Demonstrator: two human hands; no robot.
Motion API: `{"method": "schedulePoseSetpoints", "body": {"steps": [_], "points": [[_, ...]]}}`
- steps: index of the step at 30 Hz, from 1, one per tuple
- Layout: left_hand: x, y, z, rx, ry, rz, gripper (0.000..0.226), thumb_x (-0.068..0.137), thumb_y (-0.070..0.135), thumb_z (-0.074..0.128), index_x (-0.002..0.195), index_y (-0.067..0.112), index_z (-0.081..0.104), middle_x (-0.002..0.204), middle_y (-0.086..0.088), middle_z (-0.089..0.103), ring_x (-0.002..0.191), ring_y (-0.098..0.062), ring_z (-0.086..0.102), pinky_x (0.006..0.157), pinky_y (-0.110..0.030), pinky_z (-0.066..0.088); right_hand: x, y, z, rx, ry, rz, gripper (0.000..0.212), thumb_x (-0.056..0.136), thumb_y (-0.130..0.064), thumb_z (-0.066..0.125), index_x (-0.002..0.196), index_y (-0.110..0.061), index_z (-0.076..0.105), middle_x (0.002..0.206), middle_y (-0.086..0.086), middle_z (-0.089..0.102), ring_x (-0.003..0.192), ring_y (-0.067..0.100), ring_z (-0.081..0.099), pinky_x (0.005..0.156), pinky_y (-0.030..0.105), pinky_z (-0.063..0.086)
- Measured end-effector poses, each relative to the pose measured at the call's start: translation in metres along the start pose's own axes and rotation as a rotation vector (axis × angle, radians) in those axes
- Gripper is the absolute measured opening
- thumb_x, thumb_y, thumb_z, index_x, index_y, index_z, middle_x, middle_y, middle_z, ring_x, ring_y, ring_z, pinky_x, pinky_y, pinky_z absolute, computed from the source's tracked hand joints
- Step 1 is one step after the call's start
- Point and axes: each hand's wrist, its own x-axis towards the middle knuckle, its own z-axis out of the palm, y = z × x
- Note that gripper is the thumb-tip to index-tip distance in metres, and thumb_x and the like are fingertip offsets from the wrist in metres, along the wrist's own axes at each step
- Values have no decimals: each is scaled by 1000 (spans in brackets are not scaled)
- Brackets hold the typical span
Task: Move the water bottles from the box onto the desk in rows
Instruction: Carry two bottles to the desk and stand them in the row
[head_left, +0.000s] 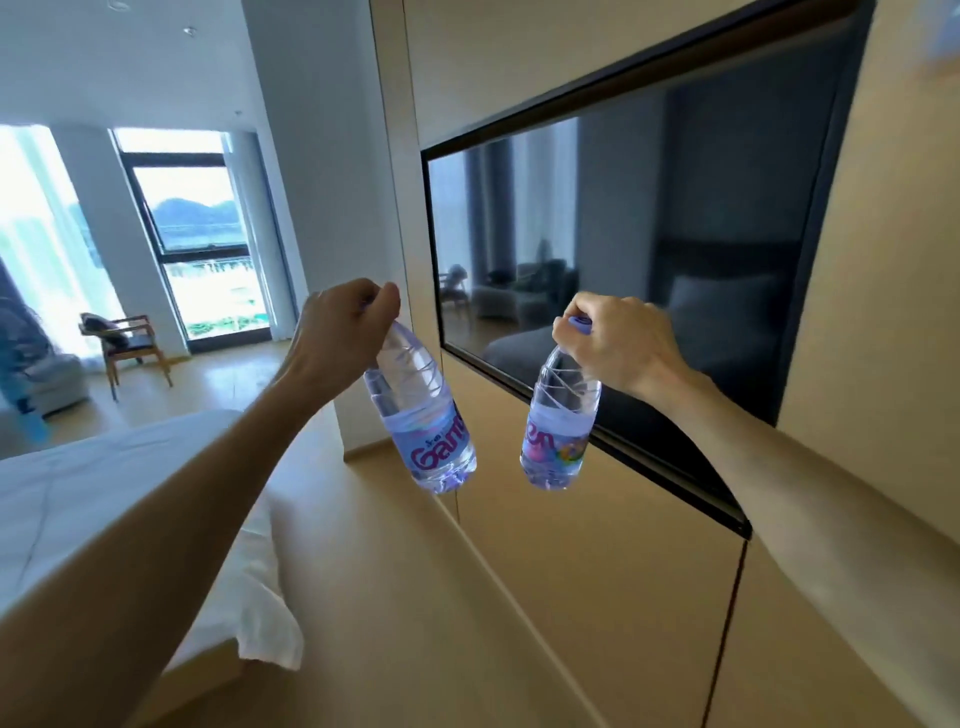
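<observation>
Your left grip (345, 317) pinches one bottle (421, 415) by its cap; your right grip (618, 338) pinches the other bottle (561, 421). Both hang apart in midair, near the wall-mounted screen (649, 249), the bed's (104, 493) edge left.

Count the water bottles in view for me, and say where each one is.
2. One bottle hangs from the left hand, gripped at the cap; the other bottle hangs from the right hand likewise. Box and desk are out of frame, so more may exist.
</observation>
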Motion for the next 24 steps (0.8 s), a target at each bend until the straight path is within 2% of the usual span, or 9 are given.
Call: {"method": "schedulePoseSetpoints", "body": {"steps": [3, 6, 9, 11, 15, 18, 24], "points": [[17, -40, 1, 80, 19, -29, 34, 98, 30, 44, 77, 12, 64, 60, 9, 55, 54, -3, 50, 49, -14, 35, 30, -16, 41, 58, -42, -40, 22, 83, -45, 47, 78, -26, 56, 67, -4, 60, 65, 23, 53, 65, 32, 37], [35, -78, 7, 119, 32, -62, 35, 99, 29, 44, 79, 10, 65, 65, 0, 59, 56, -4, 51, 50, -14, 36, 63, -28, 84, 101, -71, -83, 26, 83, -45, 45, 79, -23, 57, 68, -2, 62, 65, 24, 55, 68, 35, 45], [57, -114, 19, 145, 35, -74, 35, 99, 27, 44, 81, 6, 66, 72, -6, 63, 57, -8, 53, 52, -17, 36, 97, -35, 128, 119, -68, -133, 26, 85, -46, 45, 80, -23, 58, 68, -3, 57, 65, 23, 52, 67, 32, 39], [76, -135, 28, 195, 51, -79, 35, 100, 27, 45, 78, 8, 64, 68, -3, 60, 56, -5, 51, 51, -16, 33, 123, -36, 157, 135, -67, -171, 24, 88, -44, 48, 81, -23, 57, 69, -4, 56, 65, 22, 51, 66, 31, 35], [117, -175, 43, 247, 87, -108, 34, 100, 25, 46, 70, 13, 56, 57, 10, 48, 53, -1, 46, 48, -9, 29, 183, -43, 208, 187, -136, -259, 24, 93, -41, 48, 85, -20, 57, 63, -7, 54, 60, 16, 54, 65, 30, 42], [147, -203, 51, 295, 95, -138, 33, 101, 27, 45, 72, 14, 56, 58, 13, 47, 54, 0, 46, 48, -10, 28, 227, -50, 247, 209, -138, -305, 25, 94, -40, 47, 89, -18, 58, 67, -4, 54, 64, 18, 54, 65, 28, 37], [201, -269, 67, 333, 122, -174, 37, 101, 29, 45, 83, 5, 66, 69, -6, 60, 56, -7, 50, 53, -22, 35, 297, -63, 326, 268, -152, -344, 28, 96, -42, 46, 95, -18, 59, 76, -1, 59, 68, 21, 54, 67, 28, 38]]}}
